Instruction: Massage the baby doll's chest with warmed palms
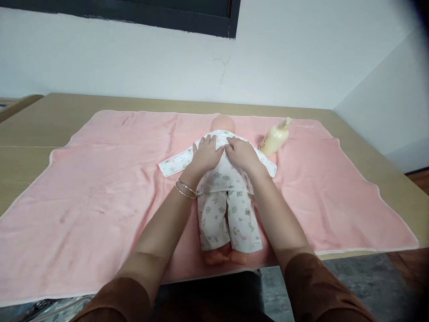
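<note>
The doll [223, 179] lies lengthwise on a pink blanket [100, 188] over the bench [78, 103], its head [223, 122] pointing away from the person and its bare feet [226, 256] towards them. No face shows, so it appears to rest front down. As far as dressing goes, the doll has on a patterned top [219, 180] and matching trousers [243, 221], with the sleeves stretched out to either side of its body; the top hangs down over the trousers' waist, and only the feet are uncovered. The work in hand is contact on the doll's upper back, and how much of that is done or left cannot be told from this one view. The left hand [207, 155] lies palm down just below the doll's shoulder line, on the person's left of its spine, its grip spread, fingers reaching towards the head and the thumb angled inward. The right hand [241, 154] mirrors it across the spine, with fingers bent and turned in towards the middle; whether that grip pinches any cloth cannot be told. The two thumbs nearly meet over the doll's midline, and both forearms slope in from either side of its legs. Beyond the right hand, near the doll's shoulder, a pump bottle [275, 138] is out of both hands, leaning in this view.
</note>
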Tool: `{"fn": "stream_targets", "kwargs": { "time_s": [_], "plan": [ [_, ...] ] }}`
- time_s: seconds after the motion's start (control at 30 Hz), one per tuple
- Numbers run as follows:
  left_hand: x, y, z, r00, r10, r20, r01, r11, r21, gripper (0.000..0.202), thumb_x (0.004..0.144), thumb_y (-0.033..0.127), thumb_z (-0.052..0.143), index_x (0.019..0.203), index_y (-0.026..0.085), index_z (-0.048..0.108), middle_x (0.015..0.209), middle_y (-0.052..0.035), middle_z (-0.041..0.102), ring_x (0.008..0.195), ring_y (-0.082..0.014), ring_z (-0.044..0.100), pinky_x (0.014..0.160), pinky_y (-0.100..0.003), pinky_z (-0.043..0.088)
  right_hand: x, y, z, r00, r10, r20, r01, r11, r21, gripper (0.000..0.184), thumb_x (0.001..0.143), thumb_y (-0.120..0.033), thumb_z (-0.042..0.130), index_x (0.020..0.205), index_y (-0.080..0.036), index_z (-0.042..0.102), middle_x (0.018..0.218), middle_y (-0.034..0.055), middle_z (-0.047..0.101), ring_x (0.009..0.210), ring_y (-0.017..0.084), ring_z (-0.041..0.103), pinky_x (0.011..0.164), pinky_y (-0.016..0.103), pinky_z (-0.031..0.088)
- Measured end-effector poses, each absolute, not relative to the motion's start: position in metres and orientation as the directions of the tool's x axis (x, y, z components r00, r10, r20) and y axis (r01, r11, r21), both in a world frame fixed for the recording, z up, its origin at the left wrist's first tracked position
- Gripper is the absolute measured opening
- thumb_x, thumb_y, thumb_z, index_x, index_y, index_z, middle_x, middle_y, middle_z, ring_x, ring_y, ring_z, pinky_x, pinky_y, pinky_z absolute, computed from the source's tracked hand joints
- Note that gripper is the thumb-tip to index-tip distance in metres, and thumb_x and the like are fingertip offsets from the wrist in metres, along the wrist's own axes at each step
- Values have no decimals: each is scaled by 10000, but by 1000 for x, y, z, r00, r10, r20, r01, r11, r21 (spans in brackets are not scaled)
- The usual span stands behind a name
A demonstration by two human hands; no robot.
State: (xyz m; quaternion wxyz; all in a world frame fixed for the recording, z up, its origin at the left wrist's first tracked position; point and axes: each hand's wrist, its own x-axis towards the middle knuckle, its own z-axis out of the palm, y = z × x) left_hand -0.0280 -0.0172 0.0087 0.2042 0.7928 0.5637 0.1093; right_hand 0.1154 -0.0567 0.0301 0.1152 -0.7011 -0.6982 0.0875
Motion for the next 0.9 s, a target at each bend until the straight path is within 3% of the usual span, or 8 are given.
{"fn": "stream_targets", "kwargs": {
  "time_s": [0.1,0.2,0.4,0.5,0.57,0.67,0.8,0.9],
  "plan": [
    [-28,-6,-3,338,940,-33,831,-282,480,722,1098,543,308,1729,191,298,1844,-132,214,1727,-332,146,1389,-601,116,127,-42,11,44,998,50,931,-23,-365,587,1115,-379,330,1644,-162,464,1761,156,408,1642,318,353,1328,608,257],
    [-28,-8,0,348,937,-21,835,-300,462,673,1106,511,340,1699,193,351,1825,-147,278,1713,-343,199,1378,-603,171,130,-37,4,51,997,57,926,-26,-377,612,1110,-381,323,1665,-145,426,1776,159,375,1666,318,307,1341,654,188],
    [-28,-31,29,408,913,14,853,-386,352,385,1084,324,436,1342,151,664,1433,-194,688,1381,-357,619,1199,-509,478,111,-55,23,28,997,69,974,-12,-227,471,1087,-269,332,1406,-109,640,1449,239,697,1348,389,637,1185,575,413],
    [-27,-38,38,410,912,-8,861,-384,334,341,1063,252,427,1203,169,726,1231,-166,752,1236,-345,685,1128,-488,520,100,-64,31,25,996,80,989,-13,-145,406,1083,-252,377,1271,-96,701,1278,254,759,1215,388,698,1117,518,449],
    [-26,-35,35,387,922,6,855,-361,373,366,1064,255,414,1218,178,738,1221,-158,757,1252,-345,677,1152,-492,503,98,-66,33,27,996,85,989,-14,-145,396,1089,-270,391,1218,-100,725,1253,254,766,1211,387,697,1115,506,445],
    [-22,-23,17,324,941,101,817,-332,471,447,1091,320,394,1437,187,645,1440,-152,696,1439,-345,579,1257,-511,419,104,-59,27,45,995,88,973,-23,-228,454,1105,-313,349,1282,-108,714,1325,240,752,1287,395,666,1170,546,412],
    [-15,-4,-18,241,957,160,798,-289,528,607,1117,472,383,1646,179,433,1739,-150,442,1669,-340,305,1372,-503,234,122,-37,1,80,990,114,931,-33,-365,567,1104,-365,356,1583,-112,522,1692,206,497,1587,364,428,1300,612,279],
    [-11,3,-36,213,959,186,787,-281,550,637,1113,514,362,1650,179,436,1766,-150,405,1685,-350,274,1388,-520,193,130,-24,-18,110,981,160,904,-32,-426,611,1098,-398,384,1644,-136,464,1752,172,418,1651,327,338,1349,632,168]
  ]
}}
